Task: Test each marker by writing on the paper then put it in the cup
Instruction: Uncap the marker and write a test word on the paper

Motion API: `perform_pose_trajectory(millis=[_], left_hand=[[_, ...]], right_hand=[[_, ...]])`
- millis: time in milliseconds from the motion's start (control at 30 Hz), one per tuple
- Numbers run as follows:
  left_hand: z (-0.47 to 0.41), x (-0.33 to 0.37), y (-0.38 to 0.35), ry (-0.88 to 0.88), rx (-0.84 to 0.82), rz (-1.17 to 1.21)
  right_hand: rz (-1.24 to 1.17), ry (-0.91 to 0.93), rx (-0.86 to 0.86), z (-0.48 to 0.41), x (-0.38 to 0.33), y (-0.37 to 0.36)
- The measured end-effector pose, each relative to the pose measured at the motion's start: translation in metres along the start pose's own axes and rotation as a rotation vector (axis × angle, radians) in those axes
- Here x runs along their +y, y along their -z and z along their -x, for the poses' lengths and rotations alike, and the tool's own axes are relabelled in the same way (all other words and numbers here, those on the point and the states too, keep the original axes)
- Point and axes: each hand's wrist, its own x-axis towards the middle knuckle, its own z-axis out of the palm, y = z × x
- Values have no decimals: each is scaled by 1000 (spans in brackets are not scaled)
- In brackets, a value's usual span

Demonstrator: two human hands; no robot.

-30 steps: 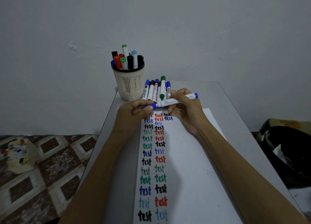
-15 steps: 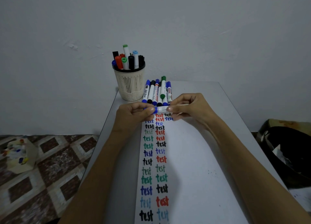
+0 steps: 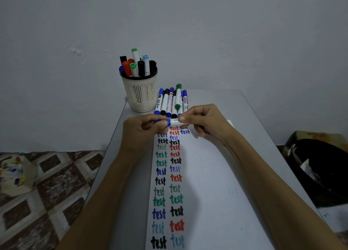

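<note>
Both hands hold one blue marker (image 3: 172,121) level above the top of the paper (image 3: 211,184). My left hand (image 3: 143,131) pinches its blue cap end; my right hand (image 3: 203,121) grips the white barrel. Two columns of coloured "test" words run down the paper. Several capped markers (image 3: 170,103) lie side by side just beyond my hands. A cream slotted cup (image 3: 140,93) stands at the table's far left corner with several markers upright in it.
The grey table (image 3: 259,137) meets a plain wall at the back. A patterned floor lies to the left with a paint-stained bag (image 3: 16,174) on it. A dark bin (image 3: 323,170) sits to the right of the table.
The marker swung from tilted to level and my right hand slid along the barrel toward the cap. Both hands have closed in together over the top of the paper.
</note>
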Motion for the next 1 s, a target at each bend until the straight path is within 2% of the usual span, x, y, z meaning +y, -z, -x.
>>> perform_pose_trajectory(millis=[167, 267, 433, 567, 633, 733, 800, 1000], left_hand=[[-3, 2, 2, -63, 22, -17], [-5, 2, 8, -86, 20, -33], [-6, -5, 10, -200, -3, -206], [-7, -13, 9, -90, -79, -341], [-9, -19, 11, -45, -121, -413], [-7, -18, 11, -72, -159, -543], [-6, -16, 11, -89, -168, -550], [-7, -19, 12, -119, -161, -584]], right_hand=[[72, 21, -23, -2, -4, 2], [260, 101, -28, -5, -8, 0], [586, 190, -3, -10, -14, 3], [810, 176, 66, -20, -19, 2], [762, 195, 199, -28, -24, 4], [475, 267, 332, -43, -41, 2], [303, 302, 349, -58, -53, -5], [91, 562, 418, -97, -86, -38]])
